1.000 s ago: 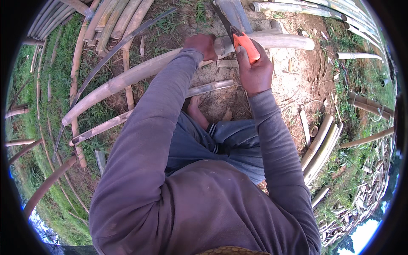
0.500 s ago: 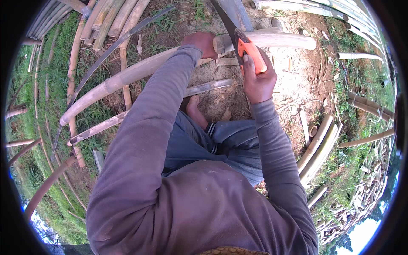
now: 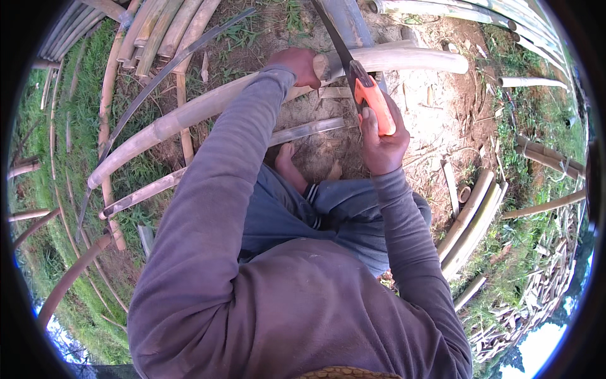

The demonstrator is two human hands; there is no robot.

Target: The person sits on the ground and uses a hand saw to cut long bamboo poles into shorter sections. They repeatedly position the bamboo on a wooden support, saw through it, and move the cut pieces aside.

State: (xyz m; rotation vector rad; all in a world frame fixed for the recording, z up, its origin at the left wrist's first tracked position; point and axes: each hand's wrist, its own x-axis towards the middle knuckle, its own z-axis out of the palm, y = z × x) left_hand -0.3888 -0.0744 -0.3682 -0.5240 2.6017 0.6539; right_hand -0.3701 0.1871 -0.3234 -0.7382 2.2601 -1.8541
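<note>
A long bamboo pole (image 3: 165, 125) runs from the left side up across the ground in front of me. My left hand (image 3: 298, 65) is wrapped round it, close to a node. In my right hand (image 3: 382, 144) is the orange handle of a handsaw (image 3: 336, 43); its dark blade lies across the pole just right of my left hand. The pole's right end (image 3: 435, 60) sticks out past the blade and rests over a flat grey board (image 3: 353, 25). Whether the blade has cut into the bamboo, I cannot tell.
Several cut bamboo pieces (image 3: 165, 38) lie at the upper left, with a thin dark strip (image 3: 170, 66) beside them. More poles (image 3: 442, 11) are stacked at the far right. Short lengths (image 3: 470, 218) lie right of my knee, and a split piece (image 3: 309, 130) crosses before my bare foot (image 3: 289, 165).
The saw and my right hand have drawn back toward me, the handle sliding lower. My left hand stays on the pole, shifted only very slightly.
</note>
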